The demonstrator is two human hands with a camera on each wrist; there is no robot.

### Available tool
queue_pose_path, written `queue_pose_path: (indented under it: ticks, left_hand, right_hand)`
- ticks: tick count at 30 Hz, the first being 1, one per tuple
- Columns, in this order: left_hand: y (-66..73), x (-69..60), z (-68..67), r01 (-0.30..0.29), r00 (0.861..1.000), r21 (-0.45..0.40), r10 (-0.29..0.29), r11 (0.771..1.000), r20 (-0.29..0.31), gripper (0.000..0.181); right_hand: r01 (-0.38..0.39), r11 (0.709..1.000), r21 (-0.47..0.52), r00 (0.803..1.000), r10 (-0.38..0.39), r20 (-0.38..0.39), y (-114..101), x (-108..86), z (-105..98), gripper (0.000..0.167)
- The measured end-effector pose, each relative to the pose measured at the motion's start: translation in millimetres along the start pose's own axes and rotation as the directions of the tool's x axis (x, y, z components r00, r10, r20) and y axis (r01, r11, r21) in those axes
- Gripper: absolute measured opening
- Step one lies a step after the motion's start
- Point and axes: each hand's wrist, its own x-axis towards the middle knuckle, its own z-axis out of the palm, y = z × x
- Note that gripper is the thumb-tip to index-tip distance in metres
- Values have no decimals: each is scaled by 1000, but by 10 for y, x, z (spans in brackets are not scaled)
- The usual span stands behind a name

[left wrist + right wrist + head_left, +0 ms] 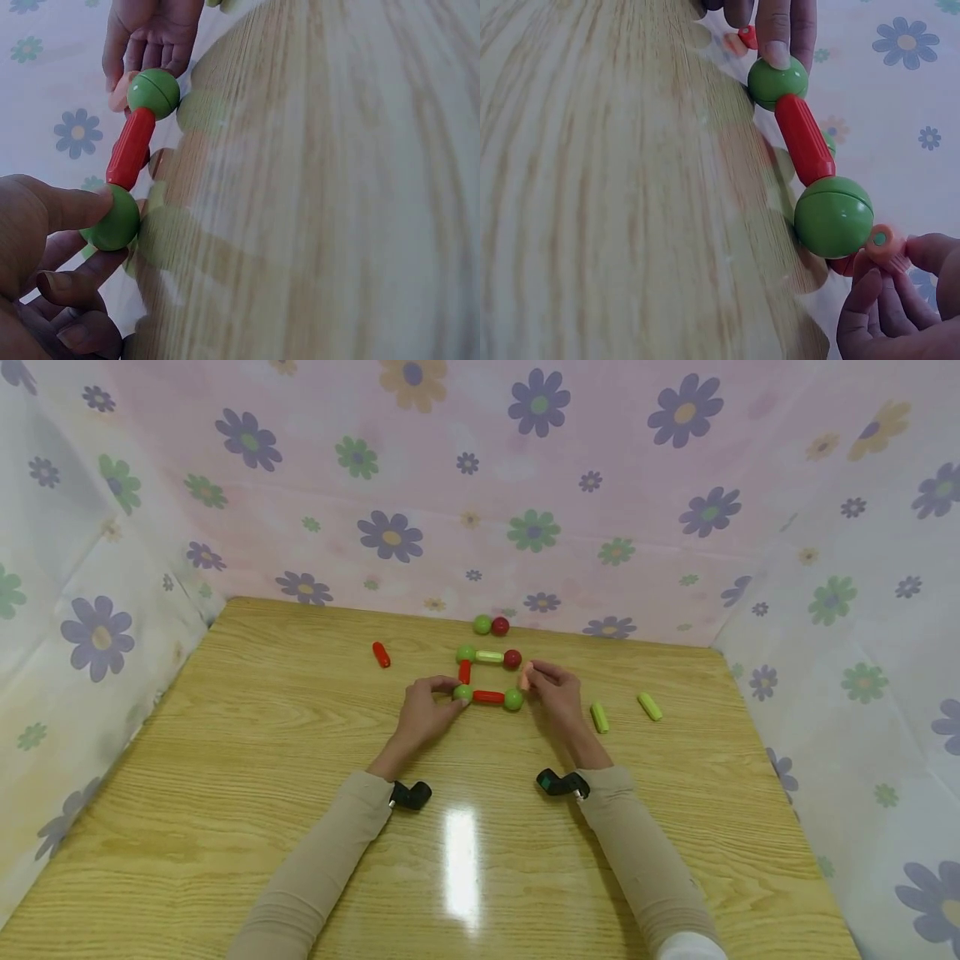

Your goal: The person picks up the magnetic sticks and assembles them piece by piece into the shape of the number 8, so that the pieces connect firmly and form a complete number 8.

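A three-sided frame of balls and sticks lies on the table. Its left hand corner nearest me is a green ball (463, 694), which my left hand (426, 714) pinches between thumb and fingers. From that ball a red stick (489, 697) runs to another green ball (513, 699), and a second red stick (465, 672) leads back to a third green ball (466, 654). A yellow-green stick (490, 657) joins this to a dark red ball (512, 659). On the frame's right side my right hand (561, 700) pinches an orange stick (889, 247), one end close to the near right green ball.
Behind the frame sit a loose green ball (482, 624) and a dark red ball (500, 626), side by side. A red stick (382, 654) lies at left. Two yellow-green sticks (599, 717) lie at right. Flowered cloth (465, 510) borders the wooden table (315, 710).
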Motion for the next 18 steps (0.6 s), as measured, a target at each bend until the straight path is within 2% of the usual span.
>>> queue_pose_path:
  ticks: [8,18]
  left_hand:
    - [6,-4,-1,3,1000,2,-3,1000,-3,30]
    - [22,-5,-6,-2,1000,9,2,1000,1,32]
  right_hand:
    - [1,999,-32,1000,-2,-17,4,19,81,35]
    - [24,999,-27,1000,-24,-14,33,41,108,34]
